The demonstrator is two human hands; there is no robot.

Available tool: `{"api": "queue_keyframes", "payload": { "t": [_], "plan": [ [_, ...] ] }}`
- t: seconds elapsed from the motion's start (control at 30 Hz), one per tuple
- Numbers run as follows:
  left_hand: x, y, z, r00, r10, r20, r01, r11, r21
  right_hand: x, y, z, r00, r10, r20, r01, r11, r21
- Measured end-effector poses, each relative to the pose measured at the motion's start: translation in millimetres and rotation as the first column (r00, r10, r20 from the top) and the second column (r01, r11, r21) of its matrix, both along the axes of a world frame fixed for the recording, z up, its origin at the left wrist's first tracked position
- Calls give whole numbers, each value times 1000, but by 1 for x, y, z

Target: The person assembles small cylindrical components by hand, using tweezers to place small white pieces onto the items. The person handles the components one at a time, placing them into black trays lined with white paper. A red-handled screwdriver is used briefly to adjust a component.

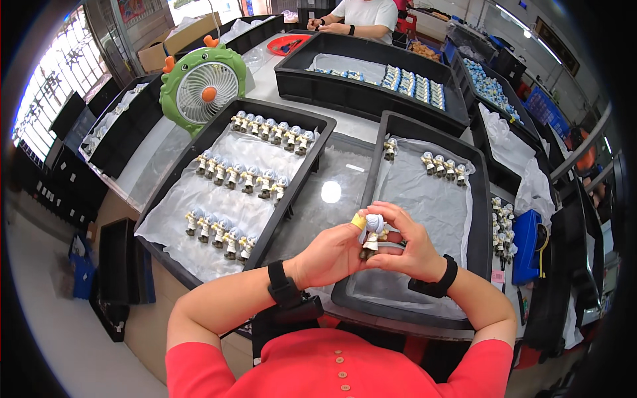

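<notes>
Now gripping figure [373, 229] between left hand [338, 252] and right hand [417, 251], upright over left side of right tray [482, 219]; best to steady by the body, turn slowly, ease pressure near the head

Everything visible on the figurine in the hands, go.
The figurine is small, with pale blue-lavender hair, a white outfit with yellowish touches, and dark brown lower legs. It looks like painted, glossy plastic; finer details are too small to read. It's roughly upright, tilted slightly, held off the table between the fingers of the left hand and right hand.
</notes>
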State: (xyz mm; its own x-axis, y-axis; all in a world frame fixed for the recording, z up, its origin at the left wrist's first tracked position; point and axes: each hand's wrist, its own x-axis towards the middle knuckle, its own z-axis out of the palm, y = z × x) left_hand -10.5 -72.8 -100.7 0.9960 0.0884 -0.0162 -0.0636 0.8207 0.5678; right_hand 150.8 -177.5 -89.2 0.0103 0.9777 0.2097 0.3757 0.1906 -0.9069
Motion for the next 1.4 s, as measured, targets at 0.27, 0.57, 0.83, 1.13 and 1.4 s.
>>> {"api": "queue_keyframes", "payload": {
  "t": [0.27,0.57,0.83,1.13,1.4],
  "plan": [
    [-1,0,2,999,44,-20,-43,999,7,-1,3,5,983,5,186,-27,993,118],
    [-2,3,0,1000,24,-7,-23,998,55,6,2,-7,978,74,-194,-95,990,-103],
    [-3,5,-17,998,32,57,-30,999,-29,8,6,-3,875,108,-472,-230,950,-209],
    [-1,6,0,981,142,-132,-121,981,154,8,5,-6,940,52,-337,-89,991,-95],
    [-77,104,80,856,396,-333,4,638,770,19,0,2,975,19,-223,-37,996,-76]
  ]
}}
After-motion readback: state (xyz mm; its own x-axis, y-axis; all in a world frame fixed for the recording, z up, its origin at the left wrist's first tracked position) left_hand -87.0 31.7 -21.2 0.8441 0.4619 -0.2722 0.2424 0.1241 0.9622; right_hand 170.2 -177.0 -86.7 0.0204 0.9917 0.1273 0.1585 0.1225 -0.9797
